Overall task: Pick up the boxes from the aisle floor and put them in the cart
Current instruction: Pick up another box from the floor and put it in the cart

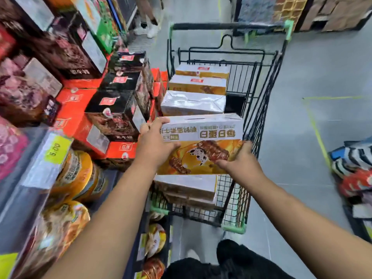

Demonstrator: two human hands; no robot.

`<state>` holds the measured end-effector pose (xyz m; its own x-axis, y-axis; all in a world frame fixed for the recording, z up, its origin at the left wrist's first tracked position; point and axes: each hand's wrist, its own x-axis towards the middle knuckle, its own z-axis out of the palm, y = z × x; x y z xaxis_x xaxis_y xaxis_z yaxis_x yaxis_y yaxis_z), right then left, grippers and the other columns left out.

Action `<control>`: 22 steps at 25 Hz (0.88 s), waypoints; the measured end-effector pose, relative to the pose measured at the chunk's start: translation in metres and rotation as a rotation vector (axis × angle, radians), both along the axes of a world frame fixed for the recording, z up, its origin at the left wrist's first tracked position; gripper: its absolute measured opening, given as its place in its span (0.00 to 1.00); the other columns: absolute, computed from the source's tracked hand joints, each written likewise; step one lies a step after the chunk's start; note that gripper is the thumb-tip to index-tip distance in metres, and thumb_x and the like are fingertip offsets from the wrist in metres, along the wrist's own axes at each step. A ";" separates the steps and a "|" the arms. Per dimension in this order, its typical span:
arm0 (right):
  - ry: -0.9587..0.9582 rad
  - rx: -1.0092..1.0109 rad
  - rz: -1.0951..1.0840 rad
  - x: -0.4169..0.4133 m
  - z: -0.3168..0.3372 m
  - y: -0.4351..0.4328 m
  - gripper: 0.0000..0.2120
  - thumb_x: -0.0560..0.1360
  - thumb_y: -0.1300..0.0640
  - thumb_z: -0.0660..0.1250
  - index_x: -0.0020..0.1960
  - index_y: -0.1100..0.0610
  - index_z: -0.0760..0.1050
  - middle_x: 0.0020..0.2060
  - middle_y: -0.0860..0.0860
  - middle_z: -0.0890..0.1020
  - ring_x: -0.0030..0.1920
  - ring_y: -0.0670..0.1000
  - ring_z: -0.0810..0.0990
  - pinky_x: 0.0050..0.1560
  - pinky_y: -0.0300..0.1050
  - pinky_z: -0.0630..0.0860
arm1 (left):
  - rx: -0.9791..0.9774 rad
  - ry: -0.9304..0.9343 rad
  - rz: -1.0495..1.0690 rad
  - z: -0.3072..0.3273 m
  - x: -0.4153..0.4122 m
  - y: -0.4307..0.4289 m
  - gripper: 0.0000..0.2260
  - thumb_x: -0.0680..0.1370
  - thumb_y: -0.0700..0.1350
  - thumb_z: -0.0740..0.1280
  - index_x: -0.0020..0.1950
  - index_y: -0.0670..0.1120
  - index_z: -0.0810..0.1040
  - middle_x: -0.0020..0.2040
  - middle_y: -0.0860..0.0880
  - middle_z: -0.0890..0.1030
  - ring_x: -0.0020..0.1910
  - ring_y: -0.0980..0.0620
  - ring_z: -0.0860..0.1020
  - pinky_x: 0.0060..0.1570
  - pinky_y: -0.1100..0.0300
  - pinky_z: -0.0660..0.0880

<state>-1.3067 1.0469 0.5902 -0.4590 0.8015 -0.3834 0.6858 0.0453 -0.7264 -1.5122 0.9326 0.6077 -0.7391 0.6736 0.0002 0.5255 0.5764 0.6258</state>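
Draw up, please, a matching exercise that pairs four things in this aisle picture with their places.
Things
1 box showing a speckled egg
2 cart handle
3 yellow price tag
4 black boxes

Places
a shelf edge, near left
b between left hand and right hand
c far end of the cart
d stacked left of the cart

Pairs: 1-b, 2-c, 3-a, 4-d

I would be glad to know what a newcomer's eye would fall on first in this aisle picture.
First comes the yellow and white box with a speckled egg printed on it, gripped by the left hand and the right hand above the near end of the black wire cart. Matching boxes lie in a row inside the cart, and red and black boxes are stacked to its left.
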 end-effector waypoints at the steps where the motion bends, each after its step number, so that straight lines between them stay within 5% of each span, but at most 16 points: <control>1: -0.002 -0.024 0.014 -0.008 -0.006 0.012 0.29 0.71 0.52 0.75 0.57 0.56 0.57 0.41 0.48 0.74 0.40 0.50 0.76 0.44 0.47 0.76 | 0.001 0.000 0.001 -0.009 -0.009 0.012 0.31 0.64 0.47 0.81 0.64 0.55 0.73 0.61 0.45 0.69 0.59 0.44 0.75 0.67 0.53 0.70; 8: -0.066 -0.107 0.094 -0.048 -0.052 0.052 0.26 0.71 0.53 0.72 0.58 0.55 0.58 0.44 0.51 0.75 0.39 0.51 0.76 0.31 0.41 0.66 | -0.018 0.139 0.047 -0.065 -0.035 0.051 0.24 0.65 0.37 0.76 0.59 0.44 0.74 0.63 0.39 0.68 0.61 0.40 0.73 0.62 0.55 0.67; 13: -0.098 -0.178 0.134 -0.066 -0.076 0.044 0.35 0.73 0.55 0.69 0.72 0.54 0.52 0.52 0.52 0.74 0.50 0.54 0.76 0.39 0.38 0.64 | -0.118 0.328 0.024 -0.097 -0.058 0.059 0.29 0.61 0.37 0.76 0.57 0.50 0.68 0.63 0.36 0.71 0.60 0.35 0.70 0.61 0.48 0.64; 17: -0.136 -0.176 0.085 -0.076 -0.083 0.039 0.35 0.74 0.55 0.69 0.73 0.55 0.51 0.50 0.53 0.75 0.41 0.47 0.74 0.33 0.38 0.65 | -0.191 0.378 0.036 -0.106 -0.053 0.055 0.31 0.62 0.40 0.78 0.59 0.50 0.66 0.70 0.37 0.67 0.65 0.33 0.67 0.63 0.40 0.66; 22: -0.091 -0.146 0.019 -0.074 -0.082 0.039 0.31 0.72 0.58 0.70 0.70 0.54 0.60 0.63 0.54 0.73 0.60 0.52 0.74 0.56 0.38 0.66 | -0.253 0.344 -0.106 -0.099 -0.040 0.067 0.39 0.63 0.62 0.76 0.66 0.53 0.60 0.74 0.44 0.55 0.72 0.45 0.53 0.69 0.43 0.49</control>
<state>-1.3809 1.0855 0.5082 -0.4315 0.7259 -0.5357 0.7492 -0.0425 -0.6610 -1.5519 0.9999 0.5085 -0.6512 0.7565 0.0595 0.7435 0.6204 0.2498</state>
